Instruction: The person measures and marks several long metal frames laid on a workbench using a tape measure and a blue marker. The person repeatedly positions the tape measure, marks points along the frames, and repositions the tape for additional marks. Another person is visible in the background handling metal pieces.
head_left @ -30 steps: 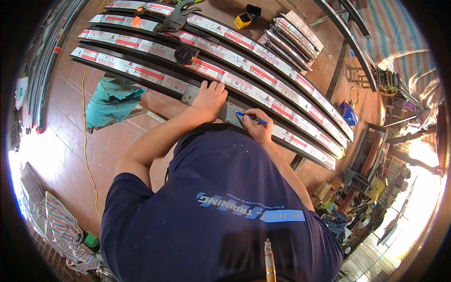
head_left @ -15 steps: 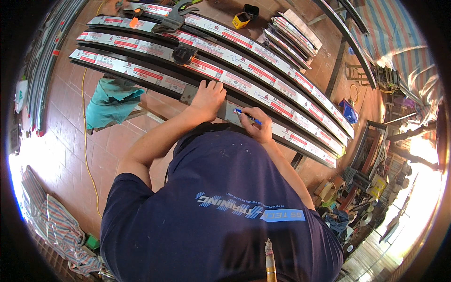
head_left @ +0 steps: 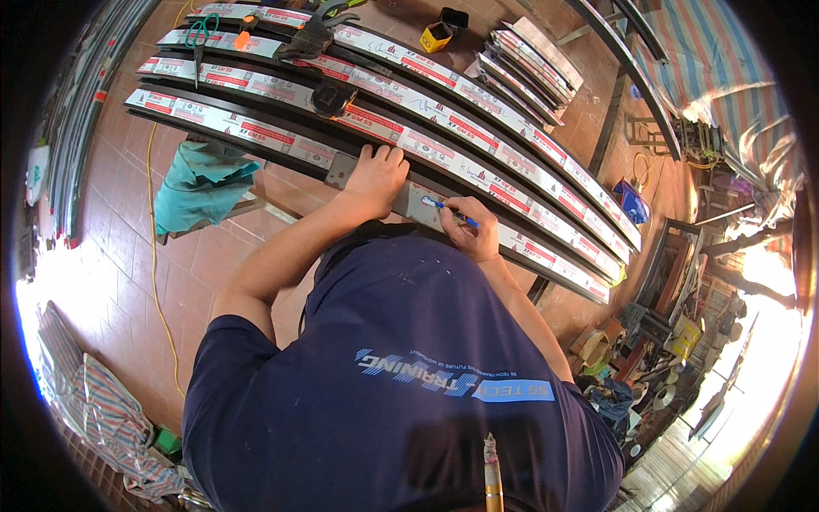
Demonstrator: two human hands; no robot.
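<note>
My left hand (head_left: 375, 183) presses a flat grey metal plate (head_left: 342, 169) onto the nearest labelled metal profile (head_left: 247, 130), its fingers bent over the plate's far edge. In my right hand (head_left: 478, 229) is a blue pen (head_left: 461, 217). The pen's tip is at a small slot in the plate, to the right of my left hand. Beyond my hands, a black tape measure (head_left: 333, 97) rests on the profiles, and a black clamp (head_left: 314, 36) with green parts lies behind it. Green-handled scissors (head_left: 201, 38) lie across the profiles at the far left.
Several labelled profiles (head_left: 478, 128) lie side by side in front of me. An orange tool (head_left: 246, 32) lies on them. Beneath the left end hangs a teal cloth (head_left: 205, 183). A yellow and black box (head_left: 438, 36) and stacked strips (head_left: 533, 68) stand beyond. A yellow cable (head_left: 153, 239) crosses the tiled floor.
Green-handled scissors now lie at the far left, where part of a hand showed at the upper edge before. My right hand and the pen have shifted slightly; my left hand stays on the plate.
</note>
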